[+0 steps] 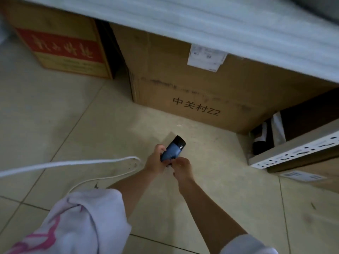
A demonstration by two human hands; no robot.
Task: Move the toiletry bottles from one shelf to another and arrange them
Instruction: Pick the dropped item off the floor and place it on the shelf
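- Your left hand gripped a blue bottle around its lower body, fingers curled round it.
- Your right hand met the bottle at its bottom end, fingertips pinching there; the exact contact was partly hidden by the left hand.
- The bottle had a glossy black cap, and it pointed up and away from you, tilted toward the right.
- You held the bottle in the air above the tiled floor, not on any shelf.
- A large cardboard box with black printed characters stood on the floor just beyond the bottle, with a white label near its top edge.
- A second box with a red panel stood to its left, a dark gap between the two.
- A pale shelf edge ran over both boxes, blurred.
- At right, a slotted metal shelf rail crossed low, with dark items behind it that were too dim to identify.
- A white cable looped across the floor to the left of your hands.
- Your left sleeve was white with pink markings.
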